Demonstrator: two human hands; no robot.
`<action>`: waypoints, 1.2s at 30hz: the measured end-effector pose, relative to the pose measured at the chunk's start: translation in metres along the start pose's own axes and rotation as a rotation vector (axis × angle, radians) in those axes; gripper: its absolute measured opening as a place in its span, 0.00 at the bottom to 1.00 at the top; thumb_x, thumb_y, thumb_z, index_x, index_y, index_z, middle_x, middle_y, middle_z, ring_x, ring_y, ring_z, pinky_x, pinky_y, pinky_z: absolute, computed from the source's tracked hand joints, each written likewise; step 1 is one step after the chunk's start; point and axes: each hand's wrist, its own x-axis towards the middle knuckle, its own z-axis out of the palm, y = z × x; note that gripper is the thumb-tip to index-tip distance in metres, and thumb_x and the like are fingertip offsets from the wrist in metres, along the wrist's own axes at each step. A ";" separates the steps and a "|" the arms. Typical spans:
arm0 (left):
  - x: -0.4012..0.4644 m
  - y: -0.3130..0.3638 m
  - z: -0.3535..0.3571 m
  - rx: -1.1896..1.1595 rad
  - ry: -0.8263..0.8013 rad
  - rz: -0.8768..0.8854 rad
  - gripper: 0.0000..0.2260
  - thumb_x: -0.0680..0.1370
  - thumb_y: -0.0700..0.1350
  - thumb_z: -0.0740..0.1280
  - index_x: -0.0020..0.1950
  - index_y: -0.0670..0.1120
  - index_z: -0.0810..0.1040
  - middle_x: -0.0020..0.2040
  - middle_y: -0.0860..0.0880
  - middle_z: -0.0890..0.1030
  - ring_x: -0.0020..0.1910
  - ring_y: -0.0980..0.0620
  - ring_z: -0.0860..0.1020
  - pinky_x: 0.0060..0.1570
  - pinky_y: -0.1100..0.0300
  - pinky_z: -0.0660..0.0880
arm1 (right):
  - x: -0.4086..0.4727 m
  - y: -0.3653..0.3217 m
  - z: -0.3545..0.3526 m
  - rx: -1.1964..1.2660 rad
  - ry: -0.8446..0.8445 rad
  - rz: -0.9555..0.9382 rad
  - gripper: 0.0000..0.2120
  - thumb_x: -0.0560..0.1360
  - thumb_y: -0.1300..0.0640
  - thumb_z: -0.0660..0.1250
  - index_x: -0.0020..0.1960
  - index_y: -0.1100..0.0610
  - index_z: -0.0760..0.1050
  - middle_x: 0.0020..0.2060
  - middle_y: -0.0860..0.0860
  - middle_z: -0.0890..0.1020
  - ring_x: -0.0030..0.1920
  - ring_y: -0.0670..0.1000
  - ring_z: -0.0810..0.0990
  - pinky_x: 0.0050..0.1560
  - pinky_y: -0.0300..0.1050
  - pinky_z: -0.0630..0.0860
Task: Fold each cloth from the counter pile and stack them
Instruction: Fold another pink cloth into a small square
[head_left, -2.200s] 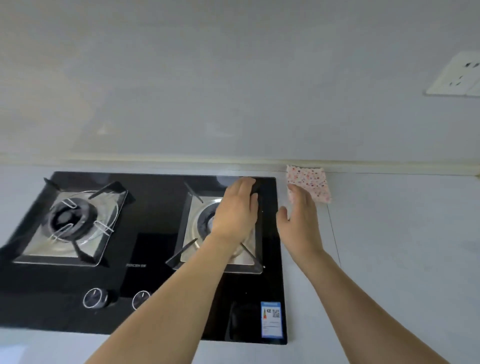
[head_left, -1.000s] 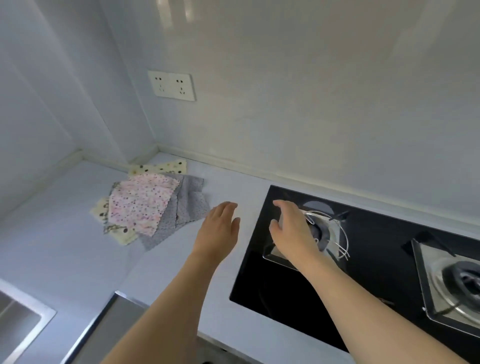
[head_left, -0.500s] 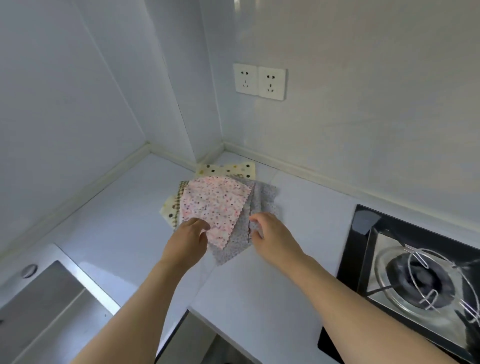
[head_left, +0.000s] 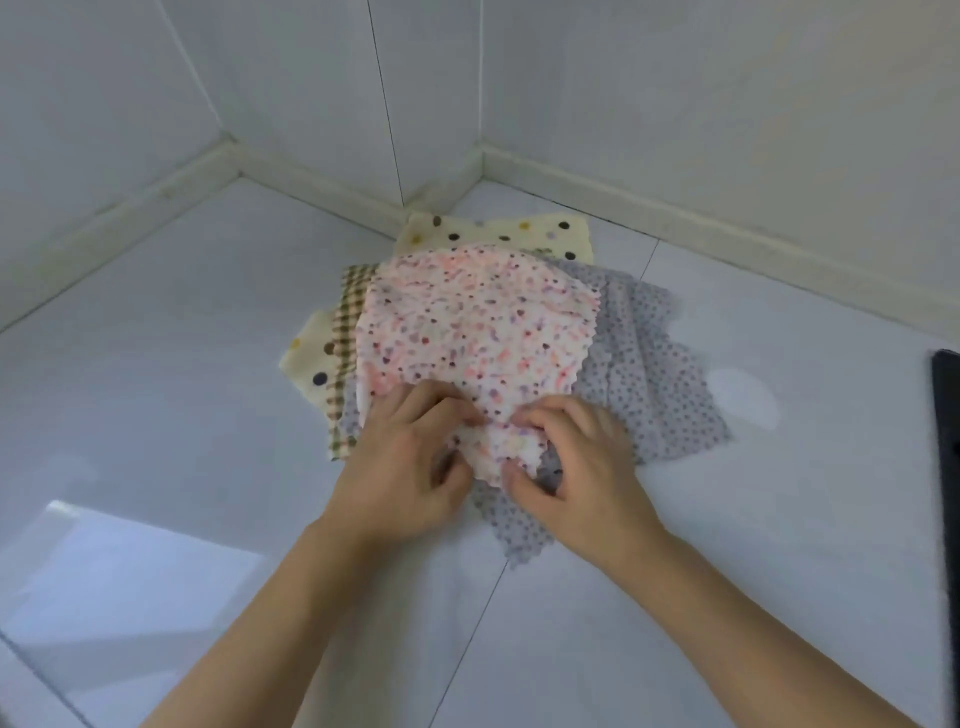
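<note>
Both hands pinched the near corner of the pink cloth (head_left: 478, 332), the left hand (head_left: 410, 467) on its left side and the right hand (head_left: 576, 467) on its right side, with fingers curled into the bunched fabric. The pink cloth lay on top of the pile, just beyond the hands, on the white surface (head_left: 156, 415). Its long axis ran away from the hands toward the wall corner, and the pinched corner pointed back at the person. Under it, the grey cloth (head_left: 654, 384) spread out to the right of the hands, the checked cloth (head_left: 345, 332) showed to the left, and the dotted cloth (head_left: 498, 231) lay farthest. The risk, I think, was that the fingers also caught the grey cloth below, so that lifting would drag it and disturb the pile.
</note>
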 end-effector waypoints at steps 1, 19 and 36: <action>-0.001 0.000 -0.001 -0.002 -0.010 0.016 0.17 0.67 0.46 0.63 0.55 0.49 0.80 0.56 0.53 0.76 0.53 0.51 0.74 0.58 0.58 0.67 | -0.002 0.001 0.000 0.011 0.019 -0.016 0.17 0.71 0.47 0.67 0.58 0.51 0.76 0.55 0.44 0.74 0.57 0.45 0.72 0.61 0.42 0.65; -0.011 0.002 0.000 -0.264 0.098 0.030 0.04 0.80 0.41 0.65 0.47 0.46 0.78 0.45 0.51 0.81 0.41 0.62 0.75 0.41 0.73 0.68 | -0.013 0.005 0.011 -0.154 0.078 -0.211 0.19 0.69 0.48 0.65 0.59 0.48 0.74 0.55 0.41 0.73 0.57 0.47 0.69 0.58 0.42 0.64; -0.004 -0.005 0.010 0.186 0.383 0.190 0.08 0.77 0.46 0.60 0.48 0.49 0.78 0.43 0.53 0.77 0.44 0.48 0.74 0.47 0.51 0.69 | -0.010 -0.001 0.004 -0.016 0.375 -0.115 0.09 0.81 0.56 0.58 0.53 0.54 0.77 0.43 0.50 0.82 0.44 0.52 0.78 0.45 0.49 0.74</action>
